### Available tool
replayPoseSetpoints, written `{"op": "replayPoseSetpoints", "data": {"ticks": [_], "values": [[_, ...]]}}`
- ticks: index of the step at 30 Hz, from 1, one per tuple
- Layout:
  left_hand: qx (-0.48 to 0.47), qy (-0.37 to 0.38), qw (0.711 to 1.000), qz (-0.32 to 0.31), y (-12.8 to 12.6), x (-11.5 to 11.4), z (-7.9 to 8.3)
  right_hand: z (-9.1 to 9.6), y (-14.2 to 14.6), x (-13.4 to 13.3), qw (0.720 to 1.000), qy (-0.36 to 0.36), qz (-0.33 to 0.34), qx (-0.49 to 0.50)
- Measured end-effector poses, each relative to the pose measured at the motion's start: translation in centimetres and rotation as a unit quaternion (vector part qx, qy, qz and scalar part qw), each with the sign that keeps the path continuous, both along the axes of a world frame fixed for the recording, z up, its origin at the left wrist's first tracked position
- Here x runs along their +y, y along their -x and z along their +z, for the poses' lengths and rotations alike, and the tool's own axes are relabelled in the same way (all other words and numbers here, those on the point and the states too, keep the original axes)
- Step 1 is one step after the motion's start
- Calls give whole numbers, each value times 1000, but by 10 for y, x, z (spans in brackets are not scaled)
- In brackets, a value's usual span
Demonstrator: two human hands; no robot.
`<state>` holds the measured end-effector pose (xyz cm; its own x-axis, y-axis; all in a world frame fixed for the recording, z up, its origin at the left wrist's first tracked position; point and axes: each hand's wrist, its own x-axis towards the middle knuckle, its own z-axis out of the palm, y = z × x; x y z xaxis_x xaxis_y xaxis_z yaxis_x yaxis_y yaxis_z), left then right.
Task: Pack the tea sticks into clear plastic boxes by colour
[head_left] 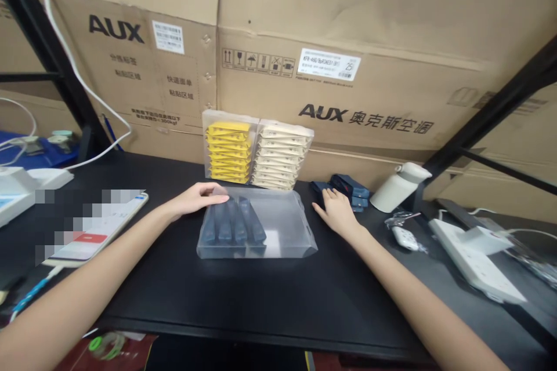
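Observation:
A clear plastic box lies flat on the black table. Several dark blue packets stand side by side in its left half. My left hand rests on the box's top left corner with fingers stretched flat, open. My right hand lies just right of the box, fingers reaching onto a small pile of dark blue packets; whether it grips one I cannot tell.
Behind the box stands a clear case of yellow packets and cream packets. AUX cardboard cartons form the back wall. A phone lies left; a white jug and power strips lie right.

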<state>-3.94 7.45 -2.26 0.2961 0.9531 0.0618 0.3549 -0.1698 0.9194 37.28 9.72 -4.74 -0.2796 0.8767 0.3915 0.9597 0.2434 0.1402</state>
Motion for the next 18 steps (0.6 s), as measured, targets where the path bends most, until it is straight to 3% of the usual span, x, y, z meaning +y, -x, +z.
{"op": "replayPoseSetpoints", "data": {"ticks": [5, 12, 18], "values": [[-115, 64, 991, 37, -9, -9, 9, -12, -7, -3, 1000, -9, 24, 18], [-283, 127, 948, 72, -18, -15, 15, -22, -16, 14, 993, -42, 44, 103], [-312, 146, 934, 91, -21, -21, 21, -13, -16, 8, 981, -100, 47, 157]]}}
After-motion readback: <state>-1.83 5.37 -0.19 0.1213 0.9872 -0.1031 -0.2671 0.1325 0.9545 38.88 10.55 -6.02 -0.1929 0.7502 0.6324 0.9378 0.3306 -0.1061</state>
